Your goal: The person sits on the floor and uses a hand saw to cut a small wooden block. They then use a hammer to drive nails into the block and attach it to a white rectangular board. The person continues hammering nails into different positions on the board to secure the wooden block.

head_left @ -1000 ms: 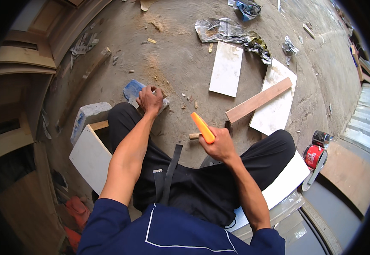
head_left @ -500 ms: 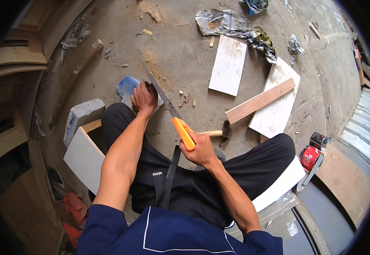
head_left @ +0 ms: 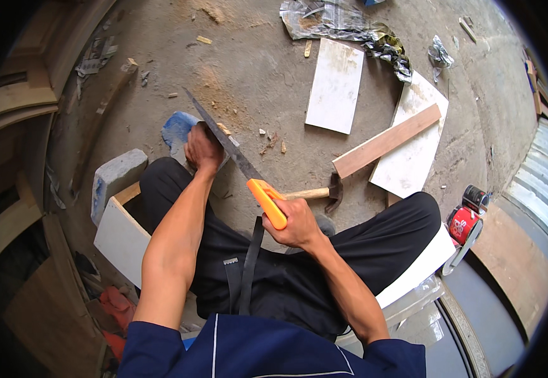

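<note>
A seated person works a handsaw [head_left: 236, 154] over a dusty concrete floor [head_left: 248, 69]. The right hand [head_left: 297, 222] is wrapped tight around the saw's orange handle [head_left: 267, 203], fingers curled fully closed on the grip, just above the person's knee. The dark blade runs up and to the left from there, its tip reaching out over the bare floor.

The left hand [head_left: 203, 148] is pressed down beside the blade, fingers folded together over a small piece of wood [head_left: 223, 128] — only a pale sliver of it shows past the knuckles, so how the fingertips sit on it cannot be made out. The blade passes right against this hand. Under and behind the hand lies a blue object [head_left: 176, 129], partly hidden.

A hammer [head_left: 321, 192] with a wooden handle lies on the floor just beyond the right hand, its head pointing right. Further off rest a wooden plank [head_left: 387, 140] laid across a white tile [head_left: 412, 160], and a second white tile [head_left: 335, 85] lying apart nearer the crumpled paper [head_left: 340, 19]. A grey block [head_left: 113, 179] sits beside the left knee — against a white board [head_left: 119, 239]. A red power tool [head_left: 466, 220] stands at the right.
</note>
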Demonstrator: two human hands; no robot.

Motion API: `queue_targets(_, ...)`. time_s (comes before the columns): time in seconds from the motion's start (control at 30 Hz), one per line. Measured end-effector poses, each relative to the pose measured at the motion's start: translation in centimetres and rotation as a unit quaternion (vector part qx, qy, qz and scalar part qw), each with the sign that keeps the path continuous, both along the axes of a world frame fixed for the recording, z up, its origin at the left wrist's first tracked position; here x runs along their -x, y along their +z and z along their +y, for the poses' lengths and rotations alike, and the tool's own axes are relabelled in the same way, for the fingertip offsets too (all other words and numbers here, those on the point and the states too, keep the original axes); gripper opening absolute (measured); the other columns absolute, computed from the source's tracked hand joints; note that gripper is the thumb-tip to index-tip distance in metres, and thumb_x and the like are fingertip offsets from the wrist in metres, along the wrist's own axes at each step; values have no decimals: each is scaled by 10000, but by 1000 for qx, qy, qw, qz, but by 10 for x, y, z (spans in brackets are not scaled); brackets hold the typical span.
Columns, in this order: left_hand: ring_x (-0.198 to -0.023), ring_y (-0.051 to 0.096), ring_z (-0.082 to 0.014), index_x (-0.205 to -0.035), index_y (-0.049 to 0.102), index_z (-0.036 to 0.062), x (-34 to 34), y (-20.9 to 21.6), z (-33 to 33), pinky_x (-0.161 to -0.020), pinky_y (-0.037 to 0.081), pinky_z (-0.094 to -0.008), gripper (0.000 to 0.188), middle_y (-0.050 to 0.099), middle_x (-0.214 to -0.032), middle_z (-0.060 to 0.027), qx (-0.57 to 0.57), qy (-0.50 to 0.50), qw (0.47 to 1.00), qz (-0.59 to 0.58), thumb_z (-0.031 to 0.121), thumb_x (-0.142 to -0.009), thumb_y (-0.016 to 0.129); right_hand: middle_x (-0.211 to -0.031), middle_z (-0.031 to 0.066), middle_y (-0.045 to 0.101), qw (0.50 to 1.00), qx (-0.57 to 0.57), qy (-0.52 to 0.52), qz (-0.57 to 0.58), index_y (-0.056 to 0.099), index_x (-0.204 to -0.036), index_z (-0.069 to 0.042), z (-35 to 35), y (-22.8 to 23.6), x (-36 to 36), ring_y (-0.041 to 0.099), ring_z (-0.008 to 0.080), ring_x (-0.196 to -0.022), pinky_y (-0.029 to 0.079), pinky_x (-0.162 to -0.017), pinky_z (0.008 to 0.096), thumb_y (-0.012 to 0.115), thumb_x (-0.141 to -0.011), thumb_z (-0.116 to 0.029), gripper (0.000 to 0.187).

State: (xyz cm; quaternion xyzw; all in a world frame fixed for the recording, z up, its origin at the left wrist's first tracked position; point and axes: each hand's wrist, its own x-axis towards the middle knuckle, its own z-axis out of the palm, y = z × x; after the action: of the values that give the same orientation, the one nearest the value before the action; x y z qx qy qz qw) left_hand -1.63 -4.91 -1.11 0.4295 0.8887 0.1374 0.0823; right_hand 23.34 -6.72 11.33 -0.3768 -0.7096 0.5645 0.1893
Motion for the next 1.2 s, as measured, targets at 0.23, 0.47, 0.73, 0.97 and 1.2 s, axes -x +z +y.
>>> queue_targets(0.23, -992, 568, -301, -969, 608, 129, 0, -7, 0, -834, 399, -434, 124, 616, -969, -68, 2, 7, 1000, 17, 204, -880, 565, -642, 152, 600, 1000, 29, -1, 5, 585, -750, -33, 1, -4, -5, 602, 362, -571, 492, -552, 418, 661, -713, -124, 124)
queue_targets(0.47, -1003, 561, -305, -966, 602, 120, -3, 0, 3, -835, 397, -428, 138, 611, -978, -80, 26, -8, 999, 28, 220, -880, 562, -643, 154, 602, 999, 42, 15, 2, 575, -746, -24, 10, -1, -6, 593, 364, -563, 481, -542, 420, 654, -717, -119, 127)
queue_targets(0.73, -994, 564, -306, -967, 604, 119, -2, -4, 3, -838, 400, -433, 146, 616, -981, -77, 6, -9, 1000, 26, 235, -892, 557, -622, 177, 591, 998, 56, 5, 12, 596, -737, -6, 11, 4, -10, 591, 378, -562, 482, -551, 416, 654, -723, -138, 145)
queue_targets(0.97, -991, 565, -306, -963, 610, 118, 4, -15, -2, -841, 398, -437, 171, 623, -983, -76, 12, -8, 999, 40, 262, -909, 535, -645, 194, 605, 995, 92, 27, -6, 623, -775, 1, 24, 4, -16, 606, 391, -603, 497, -591, 431, 669, -716, -175, 191)
queue_targets(1.2, -1012, 565, -314, -971, 610, 104, 0, -6, 4, -864, 398, -437, 214, 624, -990, -89, 10, 0, 1000, 16, 296, -905, 540, -674, 203, 620, 999, 38, 19, -23, 624, -783, -5, 35, -15, 15, 611, 410, -632, 505, -620, 460, 671, -723, -225, 233)
